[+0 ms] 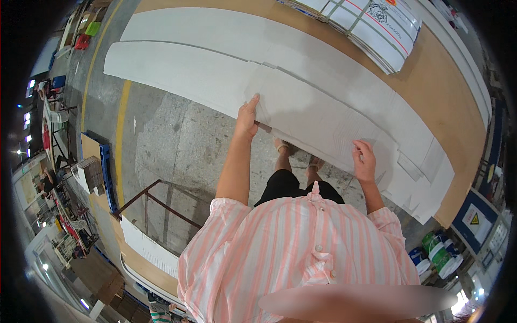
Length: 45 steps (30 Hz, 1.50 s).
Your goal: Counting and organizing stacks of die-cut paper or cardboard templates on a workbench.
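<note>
A long white cardboard sheet (183, 62) lies across in front of me, on top of another white sheet (226, 27). My left hand (248, 117) is closed on the near edge of the upper sheet, its thumb side on top and the other fingers partly hidden. Over the right part of the same sheet is my right hand (364, 160), its fingers loosely bent and apart, with nothing visible in them. Whether it touches the surface I cannot tell. Near that hand, small flaps and cut pieces (410, 166) show at the sheet's right end.
Beneath the sheets is a brown board (449, 81), bearing a strapped stack of printed white cardboard (371, 29) at the far right. A rusty metal frame (175, 203) stands at lower left, near a blue pallet (107, 177). Paint-type buckets (441, 255) and a blue cabinet (476, 223) are at right.
</note>
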Motion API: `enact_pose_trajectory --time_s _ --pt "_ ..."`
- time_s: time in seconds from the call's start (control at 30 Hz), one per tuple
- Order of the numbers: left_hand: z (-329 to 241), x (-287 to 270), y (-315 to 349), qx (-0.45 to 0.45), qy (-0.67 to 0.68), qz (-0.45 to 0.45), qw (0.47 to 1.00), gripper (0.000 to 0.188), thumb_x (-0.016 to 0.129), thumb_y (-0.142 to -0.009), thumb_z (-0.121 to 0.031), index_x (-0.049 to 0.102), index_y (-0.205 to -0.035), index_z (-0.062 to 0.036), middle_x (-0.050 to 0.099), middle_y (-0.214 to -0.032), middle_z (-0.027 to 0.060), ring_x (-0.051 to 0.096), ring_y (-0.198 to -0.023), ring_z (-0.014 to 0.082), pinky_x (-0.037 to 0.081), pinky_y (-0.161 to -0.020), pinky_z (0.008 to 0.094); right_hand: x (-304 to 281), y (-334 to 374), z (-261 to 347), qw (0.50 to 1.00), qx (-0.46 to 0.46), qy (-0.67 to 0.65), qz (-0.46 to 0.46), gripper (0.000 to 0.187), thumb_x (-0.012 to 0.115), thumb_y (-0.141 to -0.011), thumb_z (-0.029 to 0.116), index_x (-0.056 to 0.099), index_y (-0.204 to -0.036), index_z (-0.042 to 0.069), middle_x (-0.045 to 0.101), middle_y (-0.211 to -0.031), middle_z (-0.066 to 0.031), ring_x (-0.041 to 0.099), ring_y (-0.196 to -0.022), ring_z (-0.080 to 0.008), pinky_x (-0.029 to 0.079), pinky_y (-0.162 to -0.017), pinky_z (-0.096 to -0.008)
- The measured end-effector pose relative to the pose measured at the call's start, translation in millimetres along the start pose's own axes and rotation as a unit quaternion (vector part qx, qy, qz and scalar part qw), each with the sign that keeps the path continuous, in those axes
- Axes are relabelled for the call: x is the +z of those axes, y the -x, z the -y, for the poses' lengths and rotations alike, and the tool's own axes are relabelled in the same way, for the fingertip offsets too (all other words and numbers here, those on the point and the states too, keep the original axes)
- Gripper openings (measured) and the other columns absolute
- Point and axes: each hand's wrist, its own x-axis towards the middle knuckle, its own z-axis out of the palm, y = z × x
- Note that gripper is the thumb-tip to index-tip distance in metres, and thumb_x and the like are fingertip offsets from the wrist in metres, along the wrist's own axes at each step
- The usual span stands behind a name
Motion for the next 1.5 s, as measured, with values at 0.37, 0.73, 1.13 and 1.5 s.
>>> enact_pose_trajectory --time_s 0.37,0.73,1.13,1.5 --pt "9.7 -12.6 -15.9 -0.015 0.004 0.025 1.000 0.049 0.065 -0.079 -0.020 0.046 -0.116 0.0068 0.056 -0.109 0.0151 0.056 -0.098 0.0253 0.046 -0.083 0.0396 9.6 10.6 3.8 1.000 -0.005 -0.008 0.020 0.022 0.055 -0.080 0.006 0.058 -0.102 0.003 0.055 -0.101 -0.0126 0.056 -0.086 -0.0232 0.046 -0.075 -0.0303" --pt "4.7 7.5 5.5 -0.022 0.053 0.010 0.998 0.045 0.062 -0.080 -0.020 0.047 -0.115 0.0046 0.058 -0.109 0.0120 0.055 -0.100 0.0262 0.042 -0.088 0.0393 4.3 19.1 -3.6 0.999 0.011 -0.026 0.017 0.022 0.055 -0.081 0.006 0.058 -0.102 0.002 0.055 -0.102 -0.0134 0.057 -0.087 -0.0242 0.046 -0.075 -0.0307" --pt "41.0 3.6 36.7 0.140 0.001 -0.092 0.986 0.046 0.057 -0.082 -0.008 0.041 -0.124 -0.0001 0.055 -0.110 0.0103 0.055 -0.096 0.0225 0.045 -0.081 0.0364 -7.3 24.9 -12.5 0.999 -0.003 -0.034 0.001 0.022 0.054 -0.081 0.004 0.058 -0.102 0.002 0.056 -0.098 -0.0119 0.057 -0.082 -0.0205 0.046 -0.073 -0.0278" --pt "85.5 48.7 51.1 0.378 -0.618 -0.030 0.688 0.026 0.057 -0.075 -0.008 0.059 -0.100 -0.0028 0.055 -0.093 0.0140 0.050 -0.089 0.0309 0.043 -0.076 0.0389 -20.2 38.2 -28.8 0.999 -0.004 -0.035 -0.003 0.021 0.053 -0.082 0.006 0.058 -0.102 0.002 0.056 -0.097 -0.0117 0.057 -0.077 -0.0195 0.046 -0.071 -0.0277"
